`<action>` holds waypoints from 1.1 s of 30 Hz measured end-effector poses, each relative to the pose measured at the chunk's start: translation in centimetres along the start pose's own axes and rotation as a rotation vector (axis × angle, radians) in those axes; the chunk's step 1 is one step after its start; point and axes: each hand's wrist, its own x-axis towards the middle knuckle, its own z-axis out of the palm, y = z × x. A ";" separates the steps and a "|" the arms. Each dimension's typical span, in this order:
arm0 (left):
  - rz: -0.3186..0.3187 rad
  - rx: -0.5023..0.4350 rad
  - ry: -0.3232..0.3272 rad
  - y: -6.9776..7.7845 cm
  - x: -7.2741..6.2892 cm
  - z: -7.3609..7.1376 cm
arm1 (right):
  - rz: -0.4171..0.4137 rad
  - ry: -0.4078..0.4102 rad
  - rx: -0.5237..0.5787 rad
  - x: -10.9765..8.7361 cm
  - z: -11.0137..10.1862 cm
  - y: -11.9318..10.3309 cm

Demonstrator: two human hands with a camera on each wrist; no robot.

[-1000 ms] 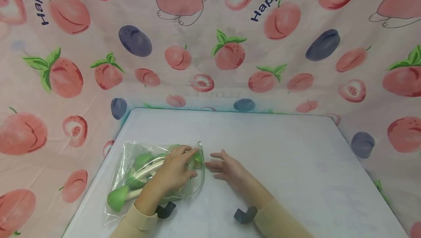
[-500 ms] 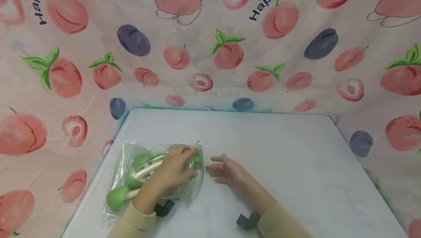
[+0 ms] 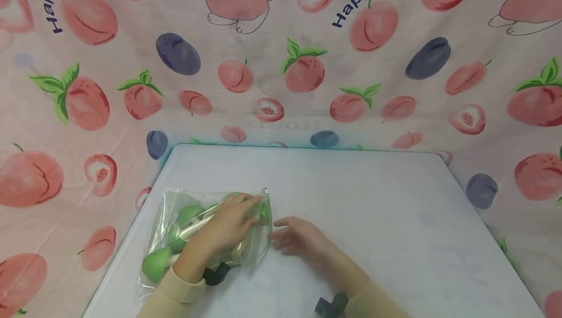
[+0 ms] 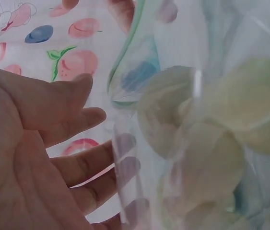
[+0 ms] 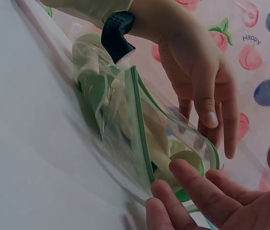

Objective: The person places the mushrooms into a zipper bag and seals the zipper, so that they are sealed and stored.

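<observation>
A clear zip bag (image 3: 169, 202) lies on the left half of the table, holding several green-capped, pale-stemmed pieces (image 3: 155, 264) shaped like mushrooms. Its mouth faces right; in the right wrist view the green zip edges (image 5: 139, 124) stand apart. My left hand (image 3: 230, 225) reaches over the bag near its mouth, its loosely bent fingers partly seen through the plastic in the left wrist view. My right hand (image 3: 303, 237) is just right of the mouth, fingers extended, with fingertips (image 5: 180, 167) overlapping the zip edge in the right wrist view.
The white table (image 3: 373, 210) extends right and behind the bag. A peach-print cloth (image 3: 263, 54) hangs around its back and sides. Each wrist wears a black mount, one seen on the left wrist (image 3: 216, 274).
My right hand has come slightly nearer the table's front, its fingertips closer to the bag's mouth. My left hand has shifted a little, with its thumb higher. The bag stays put.
</observation>
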 end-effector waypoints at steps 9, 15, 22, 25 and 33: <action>0.003 0.007 -0.024 0.1 0.3 -1.1 | 0.029 0.029 -0.037 -0.3 1.8 -0.1; -0.003 -0.039 -0.062 -0.3 1.2 -1.9 | 0.020 0.040 -0.048 -0.6 3.0 0.0; 0.022 -0.069 -0.101 -0.9 2.4 -2.9 | 0.008 0.029 -0.033 -1.1 4.0 0.0; 0.016 -0.072 -0.119 -1.1 3.0 -3.3 | 0.010 0.023 -0.018 -1.1 4.3 0.1; 0.000 -0.129 -0.161 -1.7 4.8 -3.6 | 0.018 0.034 0.024 -1.4 5.2 0.2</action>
